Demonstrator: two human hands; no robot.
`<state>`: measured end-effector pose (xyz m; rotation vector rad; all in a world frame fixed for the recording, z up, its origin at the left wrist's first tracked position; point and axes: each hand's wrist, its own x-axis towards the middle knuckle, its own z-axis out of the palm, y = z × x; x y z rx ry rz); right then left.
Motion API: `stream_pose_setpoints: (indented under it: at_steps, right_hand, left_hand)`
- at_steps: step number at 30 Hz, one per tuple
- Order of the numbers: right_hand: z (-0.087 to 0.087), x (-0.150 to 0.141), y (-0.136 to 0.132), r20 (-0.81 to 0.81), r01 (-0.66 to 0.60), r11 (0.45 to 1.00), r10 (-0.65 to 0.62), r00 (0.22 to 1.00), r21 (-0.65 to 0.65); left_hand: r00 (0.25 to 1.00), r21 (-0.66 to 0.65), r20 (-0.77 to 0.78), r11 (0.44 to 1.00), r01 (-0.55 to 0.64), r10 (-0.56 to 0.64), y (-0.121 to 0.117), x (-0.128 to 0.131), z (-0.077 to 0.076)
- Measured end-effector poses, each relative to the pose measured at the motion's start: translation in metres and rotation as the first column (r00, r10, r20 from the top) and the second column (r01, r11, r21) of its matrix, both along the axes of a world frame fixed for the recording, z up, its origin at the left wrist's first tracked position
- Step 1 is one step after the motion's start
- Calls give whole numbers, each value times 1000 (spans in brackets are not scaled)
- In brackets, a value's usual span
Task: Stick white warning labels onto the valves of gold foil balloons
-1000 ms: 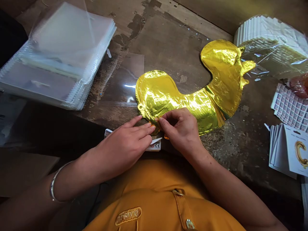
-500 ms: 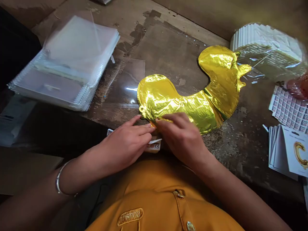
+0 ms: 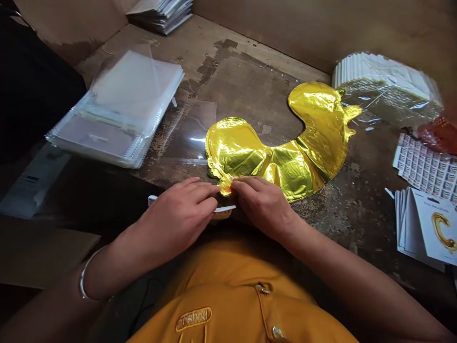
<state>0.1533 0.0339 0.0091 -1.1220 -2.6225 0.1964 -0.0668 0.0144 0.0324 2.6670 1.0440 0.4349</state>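
Note:
A flat gold foil balloon (image 3: 317, 128), shaped like a thick C, lies on the worn table. My left hand (image 3: 178, 209) is closed round a strip of printed white labels (image 3: 224, 209), which pokes out on both sides under it; its fingertips touch the balloon's lower-left tab. From the other side, my right hand (image 3: 266, 202) pinches the balloon beside that tab. A tiny printed mark shows at its fingertips, too small to read.
A stack of clear plastic sleeves (image 3: 124, 100) lies at left, with one loose sleeve (image 3: 196, 124) beside it. Along the right are a plastic-wrapped white bundle (image 3: 385, 85), a sticker sheet (image 3: 424, 164) and folded balloon cards (image 3: 432, 224). Papers (image 3: 162, 14) sit at the back.
My left hand has drawn slightly left and down, with the label strip shifting along. The right fingers have settled beside the tab, which shows more fully. The view has tilted up a little.

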Motion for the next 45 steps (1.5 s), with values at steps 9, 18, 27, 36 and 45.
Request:
stream_pose_setpoints:
  at_steps: [9, 18, 27, 36, 45]
  right_hand:
    - [2, -4, 3, -23, 144, 990, -144, 989, -12]
    - [14, 1, 27, -303, 264, 772, -504, 809, -577]
    - [9, -3, 24, -233, 193, 935, -267, 935, -298]
    - [33, 28, 47, -216, 396, 814, -517, 828, -425]
    - [64, 174, 174, -306, 872, 433, -882, 357, -230]
  left_hand:
    - [986, 156, -154, 987, -41, 65, -14, 19, 12]
    - [994, 159, -109, 987, 0, 18, -6, 21, 11]
    - [973, -123, -150, 980, 155, -173, 33, 13, -4]
    - [985, -103, -93, 985, 138, -147, 31, 11, -7]
    - [992, 5, -4, 992, 129, -129, 34, 12, -18]
